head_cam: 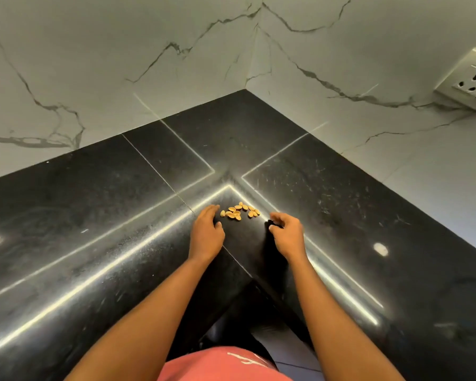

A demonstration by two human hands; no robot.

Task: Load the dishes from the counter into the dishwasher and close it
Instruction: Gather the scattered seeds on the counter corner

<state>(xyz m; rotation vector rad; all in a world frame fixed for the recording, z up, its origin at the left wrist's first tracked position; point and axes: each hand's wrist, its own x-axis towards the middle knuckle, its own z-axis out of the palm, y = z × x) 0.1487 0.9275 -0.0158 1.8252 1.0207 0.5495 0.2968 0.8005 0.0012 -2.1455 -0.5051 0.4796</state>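
A small heap of several tan nut shells lies on the black stone counter, near the inner corner of its front edge. My left hand rests flat on the counter just left of the heap, fingers together and curved toward it, holding nothing. My right hand sits just right of the heap with its fingers curled in; I cannot see anything in it. No dishes and no dishwasher are in view.
The L-shaped counter meets white marble-patterned walls at a corner behind the shells. A wall socket sits at the far right. My pink shirt shows at the bottom, at the counter's inner corner.
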